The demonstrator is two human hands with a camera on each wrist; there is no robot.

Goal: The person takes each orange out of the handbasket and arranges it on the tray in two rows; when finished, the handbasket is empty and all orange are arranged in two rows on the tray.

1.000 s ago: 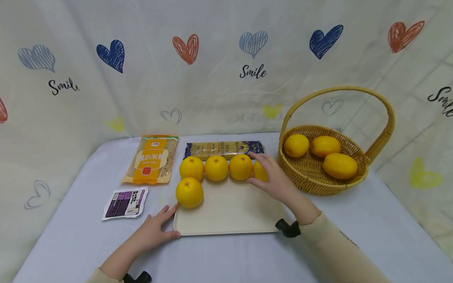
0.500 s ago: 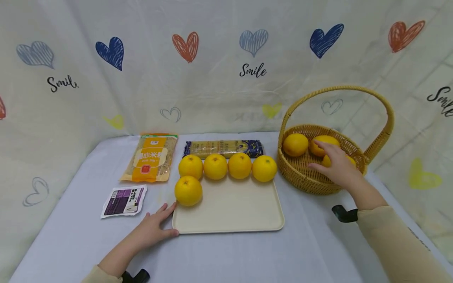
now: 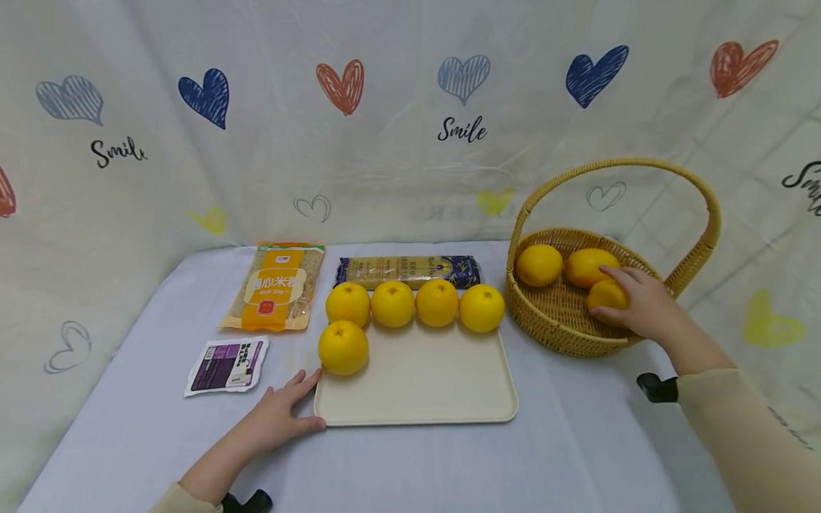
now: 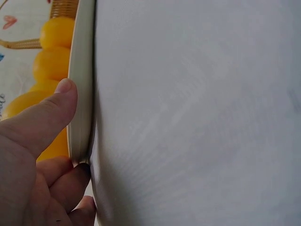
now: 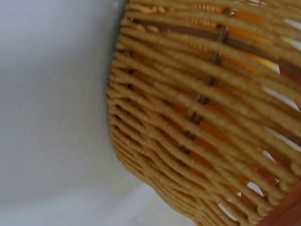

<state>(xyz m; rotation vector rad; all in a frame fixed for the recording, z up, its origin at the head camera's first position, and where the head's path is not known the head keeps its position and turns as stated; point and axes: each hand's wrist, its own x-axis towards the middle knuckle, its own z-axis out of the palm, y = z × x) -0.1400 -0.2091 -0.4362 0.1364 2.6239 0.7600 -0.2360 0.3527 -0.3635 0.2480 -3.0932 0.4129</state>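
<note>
In the head view my right hand (image 3: 648,305) reaches over the near right rim of the wicker basket (image 3: 551,335). Its thumb and fingers curl round an orange (image 3: 606,296) inside. Two more oranges lie behind that one, the left one (image 3: 539,265) apart from it. The right wrist view shows mostly the basket's woven side (image 5: 188,103). My left hand (image 3: 276,417) rests at the near left corner of the cream tray (image 3: 423,385), thumb and fingers spread against its edge. The left wrist view has the left thumb (image 4: 63,96) on the tray's rim (image 4: 81,94).
Several oranges (image 3: 393,304) line the tray's far edge, and one orange (image 3: 343,348) sits in front at the left. A long blue-and-gold packet (image 3: 407,271) lies behind. An orange-and-clear bag (image 3: 276,287) and a purple-white sachet (image 3: 227,365) lie left. The basket's handle (image 3: 616,164) arches high.
My right hand has left the orange at the tray's far right, moved right into the basket and taken hold of an orange there. The left hand has stayed at the tray's corner.
</note>
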